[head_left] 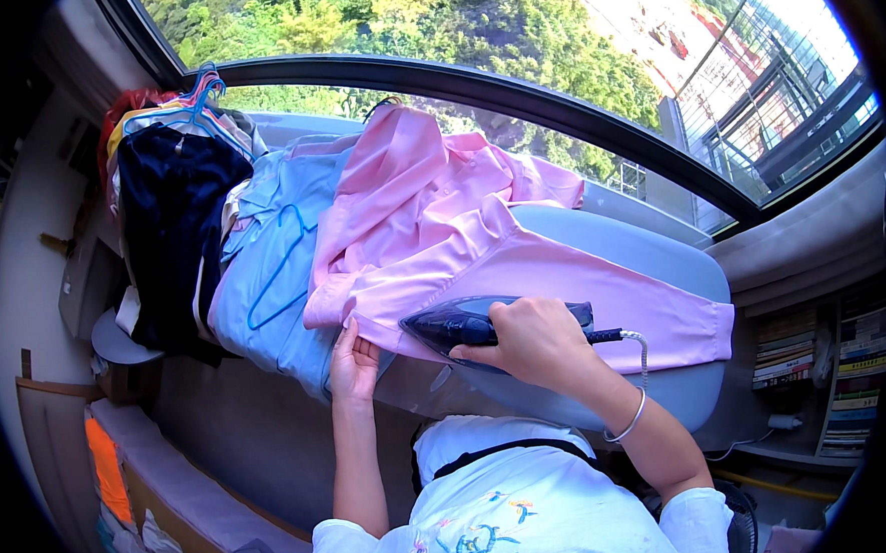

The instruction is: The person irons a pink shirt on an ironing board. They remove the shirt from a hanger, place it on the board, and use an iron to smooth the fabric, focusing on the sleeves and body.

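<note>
A pink shirt (604, 293) lies over a pale blue ironing board (652, 255), one sleeve stretched flat toward the right with its cuff at the board's end. My right hand (537, 342) grips a dark blue iron (446, 326), which rests on the sleeve with its tip pointing left. From the iron's back a cord (639, 351) curves down past my wrist. My left hand (354, 363) pinches the pink fabric's near edge, just left of the iron's tip. The rest of the shirt is bunched up beyond, toward the window.
Light blue garments (283, 275) with a blue hanger (280, 270) on top lie left of the shirt. Farther left hang dark clothes (170, 221) on several hangers. A window (432, 62) runs along the back; a bookshelf (818, 367) stands at right.
</note>
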The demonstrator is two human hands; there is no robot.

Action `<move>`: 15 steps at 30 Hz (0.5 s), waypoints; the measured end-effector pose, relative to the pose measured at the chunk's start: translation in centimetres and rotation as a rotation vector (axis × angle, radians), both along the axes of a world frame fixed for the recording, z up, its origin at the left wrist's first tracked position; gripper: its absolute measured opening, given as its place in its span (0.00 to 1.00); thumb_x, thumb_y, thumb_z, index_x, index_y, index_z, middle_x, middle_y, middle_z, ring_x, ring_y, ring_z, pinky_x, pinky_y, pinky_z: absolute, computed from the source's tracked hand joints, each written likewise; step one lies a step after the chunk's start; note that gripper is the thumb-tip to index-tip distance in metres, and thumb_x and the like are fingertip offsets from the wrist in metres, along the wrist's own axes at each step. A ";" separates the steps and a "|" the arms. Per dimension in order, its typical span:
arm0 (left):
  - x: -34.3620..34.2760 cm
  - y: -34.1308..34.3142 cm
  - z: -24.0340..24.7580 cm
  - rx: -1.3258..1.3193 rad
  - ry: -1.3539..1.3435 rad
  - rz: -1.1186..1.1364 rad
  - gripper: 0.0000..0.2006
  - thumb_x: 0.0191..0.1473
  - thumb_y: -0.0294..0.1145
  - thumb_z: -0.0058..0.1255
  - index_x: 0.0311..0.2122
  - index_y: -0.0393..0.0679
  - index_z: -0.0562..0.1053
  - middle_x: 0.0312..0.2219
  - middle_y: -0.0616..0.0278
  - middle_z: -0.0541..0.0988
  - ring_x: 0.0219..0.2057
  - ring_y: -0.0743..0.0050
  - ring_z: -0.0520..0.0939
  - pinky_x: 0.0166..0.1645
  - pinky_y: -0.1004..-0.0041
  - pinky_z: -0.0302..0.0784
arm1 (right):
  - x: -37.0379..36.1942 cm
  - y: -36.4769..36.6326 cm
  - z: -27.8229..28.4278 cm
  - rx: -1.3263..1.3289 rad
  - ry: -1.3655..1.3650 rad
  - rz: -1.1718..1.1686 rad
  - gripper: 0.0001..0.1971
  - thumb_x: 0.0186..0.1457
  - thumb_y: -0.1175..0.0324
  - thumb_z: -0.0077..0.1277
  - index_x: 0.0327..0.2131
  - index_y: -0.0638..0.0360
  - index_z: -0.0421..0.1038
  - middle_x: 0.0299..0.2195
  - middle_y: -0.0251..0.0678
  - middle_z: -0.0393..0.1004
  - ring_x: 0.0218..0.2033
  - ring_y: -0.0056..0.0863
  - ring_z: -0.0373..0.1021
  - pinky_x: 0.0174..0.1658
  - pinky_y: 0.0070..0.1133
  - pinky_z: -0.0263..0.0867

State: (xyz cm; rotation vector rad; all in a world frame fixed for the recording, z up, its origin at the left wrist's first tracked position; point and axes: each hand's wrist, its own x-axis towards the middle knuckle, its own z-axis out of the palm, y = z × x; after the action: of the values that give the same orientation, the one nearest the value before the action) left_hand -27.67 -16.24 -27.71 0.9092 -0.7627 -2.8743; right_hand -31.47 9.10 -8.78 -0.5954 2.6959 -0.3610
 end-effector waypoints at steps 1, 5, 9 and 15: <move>0.0 0.0 0.1 -0.004 0.002 -0.004 0.14 0.59 0.27 0.47 0.50 0.37 0.69 0.45 0.57 0.76 0.47 0.70 0.78 0.53 0.69 0.75 | 0.0 -0.2 -0.1 -0.007 -0.002 0.012 0.34 0.48 0.35 0.50 0.20 0.66 0.73 0.16 0.46 0.72 0.20 0.42 0.73 0.29 0.32 0.70; 0.0 -0.4 0.3 -0.018 -0.011 -0.006 0.14 0.59 0.26 0.46 0.50 0.37 0.69 0.46 0.56 0.75 0.47 0.69 0.78 0.54 0.68 0.75 | 0.1 -0.6 -0.2 -0.016 -0.014 0.079 0.34 0.48 0.36 0.51 0.20 0.66 0.73 0.15 0.45 0.72 0.19 0.42 0.73 0.29 0.31 0.70; 0.0 -0.8 0.1 0.001 -0.013 -0.009 0.14 0.59 0.25 0.47 0.50 0.37 0.69 0.45 0.56 0.76 0.47 0.68 0.78 0.54 0.67 0.75 | 0.1 -0.5 -0.4 -0.015 0.007 0.118 0.33 0.48 0.36 0.51 0.20 0.65 0.72 0.15 0.45 0.72 0.18 0.41 0.73 0.27 0.31 0.70; 0.0 -1.2 0.3 0.044 -0.002 0.002 0.13 0.58 0.24 0.48 0.48 0.36 0.69 0.44 0.55 0.77 0.47 0.69 0.78 0.53 0.68 0.76 | 0.4 0.9 0.7 0.071 -0.065 0.131 0.30 0.47 0.41 0.54 0.21 0.66 0.73 0.17 0.45 0.73 0.21 0.41 0.74 0.28 0.30 0.70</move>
State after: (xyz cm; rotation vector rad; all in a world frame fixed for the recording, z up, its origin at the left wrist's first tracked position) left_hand -27.65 -17.47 -27.44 0.9174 -0.7003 -2.9001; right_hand -31.08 9.96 -8.04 -0.7225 2.5801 -0.2447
